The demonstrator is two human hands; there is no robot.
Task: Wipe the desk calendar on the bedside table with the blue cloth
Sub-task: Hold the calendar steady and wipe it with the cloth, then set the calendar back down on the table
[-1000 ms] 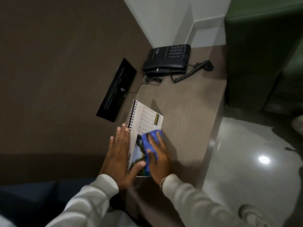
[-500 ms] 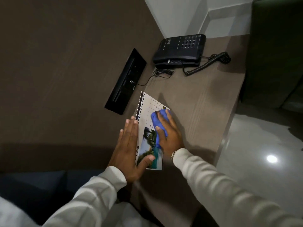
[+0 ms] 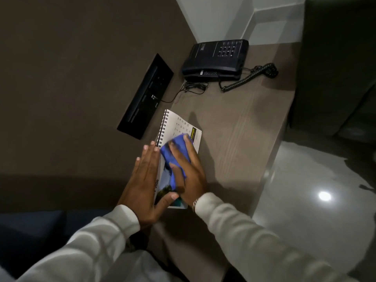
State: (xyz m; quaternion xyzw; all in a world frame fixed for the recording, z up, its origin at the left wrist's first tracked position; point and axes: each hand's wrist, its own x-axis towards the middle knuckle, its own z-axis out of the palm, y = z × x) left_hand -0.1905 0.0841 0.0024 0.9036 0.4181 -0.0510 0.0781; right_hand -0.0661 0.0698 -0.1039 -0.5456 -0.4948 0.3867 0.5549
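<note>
A spiral-bound desk calendar (image 3: 176, 125) lies flat on the brown bedside table (image 3: 240, 127), its white date grid toward the far end and a photo toward me. My right hand (image 3: 192, 174) presses a blue cloth (image 3: 176, 153) flat on the calendar's middle, fingers spread over the cloth. My left hand (image 3: 145, 182) lies flat along the calendar's left edge, fingers straight, thumb resting on the photo corner near me. Much of the page is hidden under both hands.
A black telephone (image 3: 215, 58) with a coiled cord (image 3: 250, 78) sits at the table's far end. A black socket panel (image 3: 146, 94) is set in the brown wall on the left. A dark green seat (image 3: 335, 68) stands right, above glossy floor (image 3: 305, 200).
My right hand has slid the blue cloth up the calendar from the photo end toward the date grid. My left hand has stayed flat on the calendar's left edge.
</note>
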